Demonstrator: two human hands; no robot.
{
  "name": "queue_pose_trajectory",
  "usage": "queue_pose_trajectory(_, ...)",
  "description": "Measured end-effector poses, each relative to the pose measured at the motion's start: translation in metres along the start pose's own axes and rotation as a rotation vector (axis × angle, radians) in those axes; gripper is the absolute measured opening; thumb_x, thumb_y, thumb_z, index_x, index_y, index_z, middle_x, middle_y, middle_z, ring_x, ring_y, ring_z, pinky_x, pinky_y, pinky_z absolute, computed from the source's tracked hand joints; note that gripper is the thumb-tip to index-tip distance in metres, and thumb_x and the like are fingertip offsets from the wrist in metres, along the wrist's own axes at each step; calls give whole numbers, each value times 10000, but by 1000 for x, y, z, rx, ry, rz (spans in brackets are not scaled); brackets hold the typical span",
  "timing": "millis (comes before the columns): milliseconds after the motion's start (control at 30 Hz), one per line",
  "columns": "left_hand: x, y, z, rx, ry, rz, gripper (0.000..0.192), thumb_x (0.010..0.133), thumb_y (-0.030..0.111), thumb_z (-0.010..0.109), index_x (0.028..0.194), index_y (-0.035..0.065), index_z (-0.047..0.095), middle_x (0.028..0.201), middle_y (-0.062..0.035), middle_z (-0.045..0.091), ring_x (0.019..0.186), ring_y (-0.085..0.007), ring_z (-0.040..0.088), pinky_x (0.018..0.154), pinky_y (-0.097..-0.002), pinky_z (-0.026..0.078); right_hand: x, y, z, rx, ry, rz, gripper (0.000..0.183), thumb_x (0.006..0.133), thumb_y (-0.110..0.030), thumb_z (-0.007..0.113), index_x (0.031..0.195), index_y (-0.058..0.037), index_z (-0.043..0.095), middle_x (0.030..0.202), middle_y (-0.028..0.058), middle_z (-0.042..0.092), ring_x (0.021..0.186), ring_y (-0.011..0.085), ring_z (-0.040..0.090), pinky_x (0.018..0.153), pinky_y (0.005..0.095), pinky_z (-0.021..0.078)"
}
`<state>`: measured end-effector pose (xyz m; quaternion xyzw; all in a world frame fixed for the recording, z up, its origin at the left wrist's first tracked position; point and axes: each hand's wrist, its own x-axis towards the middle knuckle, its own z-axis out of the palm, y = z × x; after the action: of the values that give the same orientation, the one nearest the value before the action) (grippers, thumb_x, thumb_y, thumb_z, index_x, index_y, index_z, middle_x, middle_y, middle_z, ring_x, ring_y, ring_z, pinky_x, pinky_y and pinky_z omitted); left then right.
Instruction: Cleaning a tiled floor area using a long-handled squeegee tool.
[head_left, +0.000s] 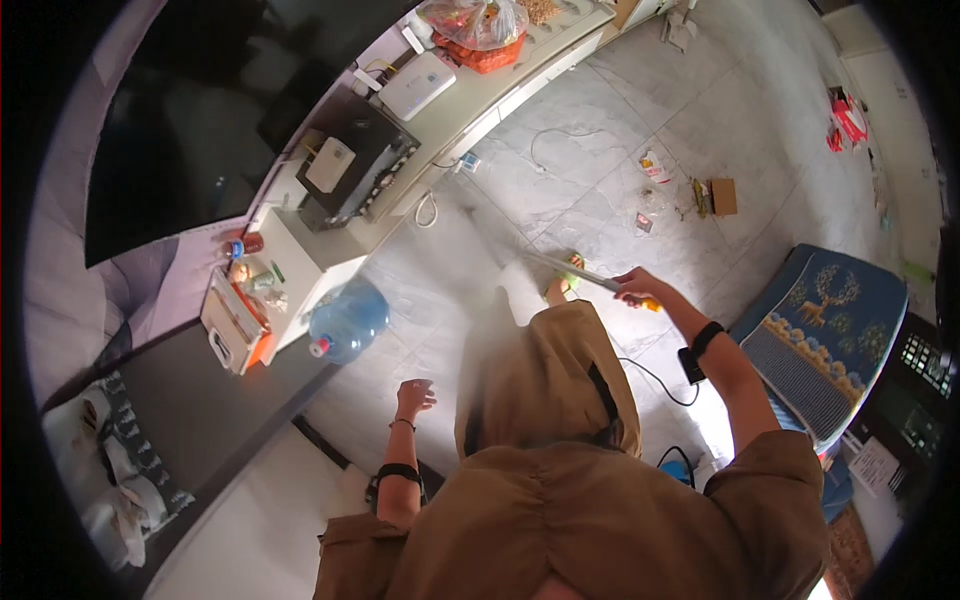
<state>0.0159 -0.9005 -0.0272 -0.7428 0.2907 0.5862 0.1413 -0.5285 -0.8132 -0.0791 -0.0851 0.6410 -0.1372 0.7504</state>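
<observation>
My right hand (639, 286) is shut around a long grey pole (574, 268). An orange end piece (651, 304) shows just behind my grip. The pole slants down towards the tiled floor, where its far end is blurred, so I cannot tell what is fixed there. My left hand (415, 397) hangs at my side over the floor, holding nothing, its fingers loosely bent and apart. Nearest to it is a large blue water bottle (356, 322) lying on its side by the cabinet. A green slipper (574, 271) on my foot shows below the pole.
Litter lies ahead on the floor: a brown cardboard piece (724, 196), a crumpled wrapper (655, 166) and a small card (643, 222). A blue cushioned seat (817, 337) stands right. A long cabinet (480, 135) with a white router (417, 85) runs left. A black cable (660, 382) trails nearby.
</observation>
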Motion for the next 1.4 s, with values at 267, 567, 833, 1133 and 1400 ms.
queue_pose_trajectory(267,-37,-84,102,-125,5,-119,188,787,202,523,887,54,582,715,-71,582,549,-173,593,464,-257,482,-94,4,-153,65,227,97,290,677,-16,614,954,8,530,512,48,488,405,112,463,350,242,369)
queue_pose_trajectory(567,-49,-188,134,-242,42,-112,188,771,218,537,880,71,581,713,-75,580,566,-178,598,467,-264,478,-106,31,-99,-166,374,-61,84,654,-9,604,686,44,548,500,78,497,382,135,481,333,258,376)
queue_pose_trajectory(833,-69,-322,164,-376,79,-122,202,788,224,504,897,70,575,724,-73,577,582,-180,596,488,-274,480,-122,65,47,-471,-71,-41,393,652,-11,589,1021,72,484,490,43,472,384,106,452,352,247,374)
queue_pose_trajectory(1133,-143,-484,219,-560,104,-257,193,753,214,547,834,41,566,670,-90,572,515,-193,586,423,-290,476,115,214,325,-1135,-638,-325,193,563,-309,585,575,-122,631,609,26,604,584,157,573,545,302,454)
queue_pose_trajectory(1400,-185,-532,273,-594,68,-352,203,769,243,531,849,63,583,680,-80,587,530,-183,593,441,-278,482,149,255,273,-1167,-556,-641,122,510,-149,577,627,-124,604,635,68,587,602,236,574,505,361,453)
